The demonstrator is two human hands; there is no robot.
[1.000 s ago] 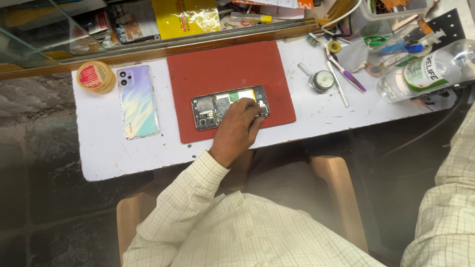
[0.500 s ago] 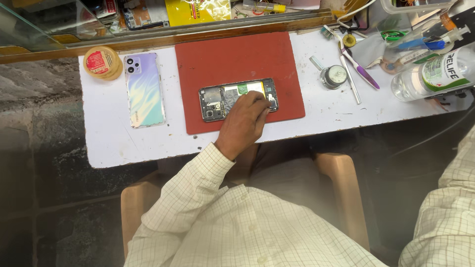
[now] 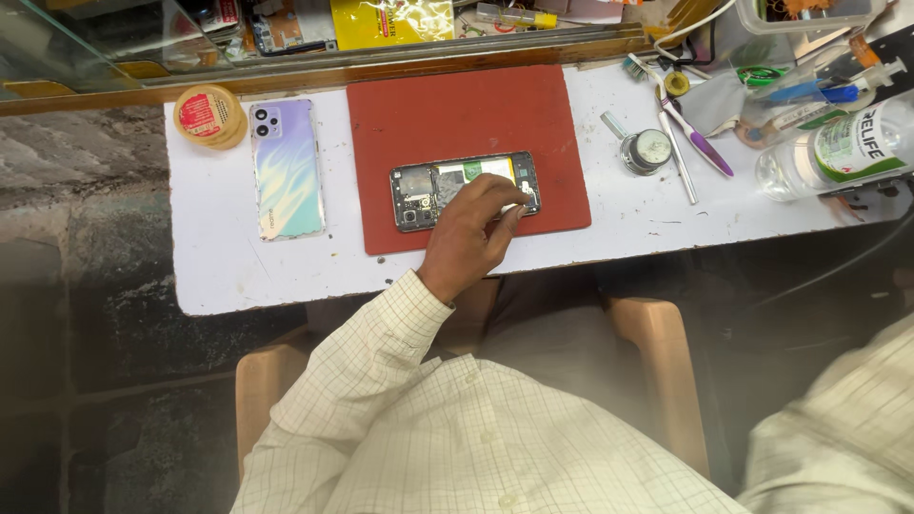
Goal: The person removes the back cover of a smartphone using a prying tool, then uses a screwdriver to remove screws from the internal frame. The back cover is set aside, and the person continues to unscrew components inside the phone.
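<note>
An opened phone (image 3: 428, 190) with its back removed lies lengthwise on a red mat (image 3: 457, 114), its boards and a yellow-green part showing. My left hand (image 3: 471, 233) reaches in from a checked cream sleeve and rests over the phone's right half. Its fingertips are bunched together at the phone's lower right edge; whether a small part sits between them is hidden. My right hand is out of sight; only its sleeve (image 3: 838, 428) shows at the lower right.
A pastel phone back cover (image 3: 286, 171) and a round tin (image 3: 209, 114) lie left of the mat on the white bench (image 3: 219, 266). At right: a small round pot (image 3: 652, 149), purple tweezers (image 3: 700, 143), a clear bottle (image 3: 838, 152), cluttered tools. A wooden chair (image 3: 657, 352) is below.
The view has shifted a little, so the bench sits slightly differently in the frame. My left hand stays on the phone's right end, fingers drawn closer together.
</note>
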